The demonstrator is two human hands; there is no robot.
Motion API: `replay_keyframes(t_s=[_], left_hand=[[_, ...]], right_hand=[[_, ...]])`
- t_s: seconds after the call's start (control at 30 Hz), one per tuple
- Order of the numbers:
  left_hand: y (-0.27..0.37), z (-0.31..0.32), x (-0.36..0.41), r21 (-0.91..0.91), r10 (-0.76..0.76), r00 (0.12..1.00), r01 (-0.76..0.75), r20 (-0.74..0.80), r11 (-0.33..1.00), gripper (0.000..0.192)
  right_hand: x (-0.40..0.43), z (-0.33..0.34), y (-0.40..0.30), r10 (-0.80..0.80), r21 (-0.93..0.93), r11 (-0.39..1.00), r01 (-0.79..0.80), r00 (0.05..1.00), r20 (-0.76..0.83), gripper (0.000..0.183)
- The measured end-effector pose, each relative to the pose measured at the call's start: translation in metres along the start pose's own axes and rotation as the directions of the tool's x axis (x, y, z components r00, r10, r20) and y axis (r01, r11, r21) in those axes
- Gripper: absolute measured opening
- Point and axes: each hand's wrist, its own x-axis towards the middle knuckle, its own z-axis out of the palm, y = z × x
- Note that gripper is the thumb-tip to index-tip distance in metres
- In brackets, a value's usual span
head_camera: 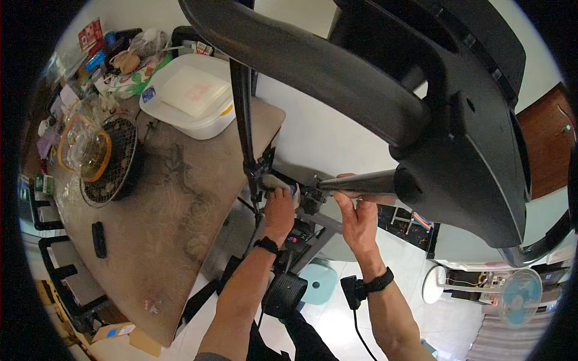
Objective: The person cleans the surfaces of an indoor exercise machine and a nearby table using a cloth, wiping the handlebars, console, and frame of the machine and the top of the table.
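A large black exercise machine, its console housing (465,180) at the upper right, stands before me. My right hand (361,221) is wrapped around the lower end of its dark metal post (361,184), with the thumb at the near side and fingers partly hidden behind. Just left of that, my left hand (280,210) holds a pale object (275,182) that I cannot identify, beside the dark joint (312,201) at the post's foot. A thin black upright bar (243,113) rises behind my left hand. Each wrist wears a black band.
To the left a brown table (180,225) holds a white lidded plastic tub (189,97), a round wire rack (108,158), plastic bags and a small black object (99,240). A black pedal (284,293), a light-blue stool (318,282) and a standing fan (519,295) are lower down.
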Motion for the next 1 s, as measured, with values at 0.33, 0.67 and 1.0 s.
replay_keyframes(t_s=[0.33,0.67,1.0], left_hand=[[-0.013,0.020,-0.017,-0.287,0.032,0.999,-0.027,0.013,0.958,0.050],[-0.046,0.122,-0.053,-0.484,-0.258,0.961,0.183,-0.094,0.856,0.054],[-0.097,0.137,-0.078,-0.421,-0.436,0.754,0.643,0.491,0.639,0.071]], right_hand=[[0.000,0.006,-0.005,0.066,0.109,0.992,-0.062,0.997,-0.030,0.022],[-0.007,-0.004,0.009,0.100,0.128,0.987,-0.097,0.995,-0.015,0.028],[-0.004,0.010,-0.004,0.090,0.223,0.971,-0.081,0.995,-0.030,0.028]])
